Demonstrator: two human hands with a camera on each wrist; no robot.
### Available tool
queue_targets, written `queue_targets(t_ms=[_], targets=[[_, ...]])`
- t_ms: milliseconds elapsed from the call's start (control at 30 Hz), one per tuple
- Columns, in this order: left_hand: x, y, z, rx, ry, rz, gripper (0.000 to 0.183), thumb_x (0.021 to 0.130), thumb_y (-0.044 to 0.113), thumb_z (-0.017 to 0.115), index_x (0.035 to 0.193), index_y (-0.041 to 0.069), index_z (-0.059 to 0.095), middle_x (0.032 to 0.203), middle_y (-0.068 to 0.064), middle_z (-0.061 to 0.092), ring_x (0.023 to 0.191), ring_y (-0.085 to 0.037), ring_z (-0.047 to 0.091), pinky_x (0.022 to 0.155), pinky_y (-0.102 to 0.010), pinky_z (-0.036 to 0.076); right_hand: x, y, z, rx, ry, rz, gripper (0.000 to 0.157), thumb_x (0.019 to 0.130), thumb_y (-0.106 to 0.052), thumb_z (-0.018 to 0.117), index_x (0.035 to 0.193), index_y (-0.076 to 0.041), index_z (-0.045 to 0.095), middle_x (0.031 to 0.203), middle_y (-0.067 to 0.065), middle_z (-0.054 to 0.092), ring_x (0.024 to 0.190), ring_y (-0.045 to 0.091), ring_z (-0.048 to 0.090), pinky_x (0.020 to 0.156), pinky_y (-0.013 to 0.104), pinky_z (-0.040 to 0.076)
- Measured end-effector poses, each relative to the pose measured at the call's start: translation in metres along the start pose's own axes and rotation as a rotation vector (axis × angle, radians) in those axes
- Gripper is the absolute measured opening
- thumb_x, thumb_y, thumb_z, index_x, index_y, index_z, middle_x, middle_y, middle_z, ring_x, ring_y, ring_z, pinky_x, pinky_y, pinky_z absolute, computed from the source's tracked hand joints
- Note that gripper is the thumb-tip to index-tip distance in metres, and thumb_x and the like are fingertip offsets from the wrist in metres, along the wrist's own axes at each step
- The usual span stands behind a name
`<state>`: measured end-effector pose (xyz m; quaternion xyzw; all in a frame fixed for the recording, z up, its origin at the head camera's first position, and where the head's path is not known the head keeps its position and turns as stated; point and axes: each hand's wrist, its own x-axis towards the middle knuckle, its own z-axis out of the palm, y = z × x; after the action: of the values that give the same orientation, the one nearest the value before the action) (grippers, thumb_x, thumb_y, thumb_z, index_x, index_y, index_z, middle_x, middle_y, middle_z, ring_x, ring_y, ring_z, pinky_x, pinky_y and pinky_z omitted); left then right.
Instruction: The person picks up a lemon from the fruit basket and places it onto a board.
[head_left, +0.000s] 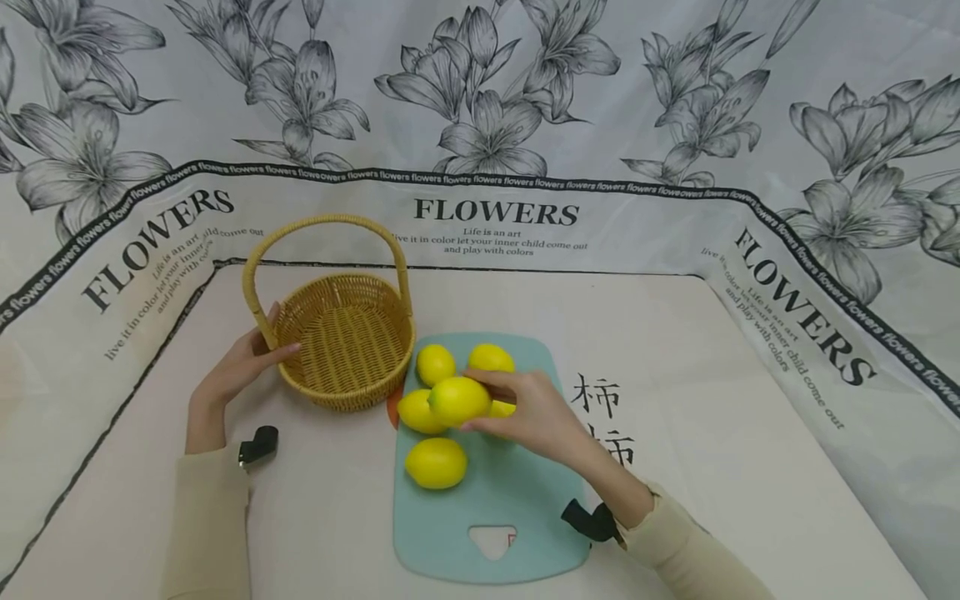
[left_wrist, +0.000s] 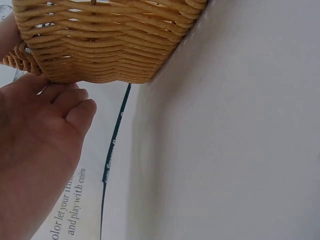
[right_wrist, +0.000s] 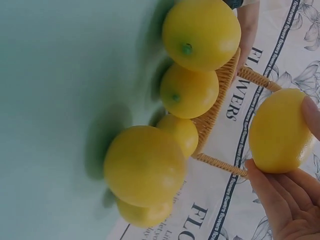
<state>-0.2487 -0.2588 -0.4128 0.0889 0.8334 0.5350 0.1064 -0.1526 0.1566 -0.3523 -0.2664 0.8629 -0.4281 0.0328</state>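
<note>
A yellow lemon (head_left: 460, 402) is pinched between the thumb and fingers of my right hand (head_left: 536, 412), above a light blue cutting board (head_left: 517, 525). The right wrist view shows this lemon (right_wrist: 280, 132) held clear of the others. Several more lemons lie on the board, among them one nearest me (head_left: 436, 463) and one at the far right (head_left: 491, 358); another is partly hidden behind my right hand. My left hand (head_left: 243, 358) grips the left rim of a wicker basket (head_left: 348, 392), thumb over the rim. Nothing lies inside the basket. Its tall handle stands upright.
The basket stands just left of the board, close to its far left corner. A pale tablecloth (head_left: 322, 517) with printed characters covers the table. Behind, a floral cloth (head_left: 495, 225) with printed lettering hangs. Each wrist carries a black camera mount (head_left: 258, 446).
</note>
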Motion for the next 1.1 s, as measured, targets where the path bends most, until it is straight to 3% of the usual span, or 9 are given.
queue_targets(t_ms=[100,300,767,1100], targets=[[-0.004,0.007,0.001,-0.007,-0.005,0.003,0.089,0.096,0.028,0.061,0.154,0.013,-0.006,0.158,-0.024,-0.001,0.143,-0.045,0.001,0.111,-0.065,0.005,-0.006,0.003,-0.001,-0.002,0.010,0.011,0.060,0.077,-0.022,0.082,0.130,-0.003,0.060,0.128,0.009,0.061,0.113,0.019,0.061,0.093,0.027,0.049],[-0.004,0.007,0.001,-0.023,-0.016,0.017,0.089,0.096,0.026,0.061,0.154,0.012,-0.006,0.158,-0.023,-0.002,0.143,-0.044,0.000,0.111,-0.064,0.005,-0.019,0.010,-0.001,0.018,0.019,0.027,0.062,0.077,-0.024,0.082,0.130,-0.003,0.060,0.128,0.009,0.062,0.113,0.021,0.061,0.092,0.027,0.049],[-0.004,0.009,0.001,-0.010,-0.010,0.003,0.089,0.096,0.030,0.060,0.154,0.014,-0.006,0.157,-0.027,0.002,0.142,-0.046,0.002,0.110,-0.066,0.006,-0.045,0.022,-0.002,-0.071,0.048,0.064,0.063,0.076,-0.030,0.082,0.127,0.000,0.061,0.125,0.015,0.062,0.111,0.026,0.062,0.088,0.028,0.052],[0.009,-0.019,-0.003,0.012,0.002,0.015,0.087,0.096,0.031,0.060,0.154,0.023,-0.005,0.159,-0.020,0.002,0.144,-0.041,0.003,0.111,-0.064,0.006,-0.062,0.031,0.001,-0.078,0.048,0.102,0.063,0.075,-0.031,0.083,0.125,0.000,0.063,0.124,0.015,0.063,0.109,0.026,0.064,0.087,0.028,0.053]])
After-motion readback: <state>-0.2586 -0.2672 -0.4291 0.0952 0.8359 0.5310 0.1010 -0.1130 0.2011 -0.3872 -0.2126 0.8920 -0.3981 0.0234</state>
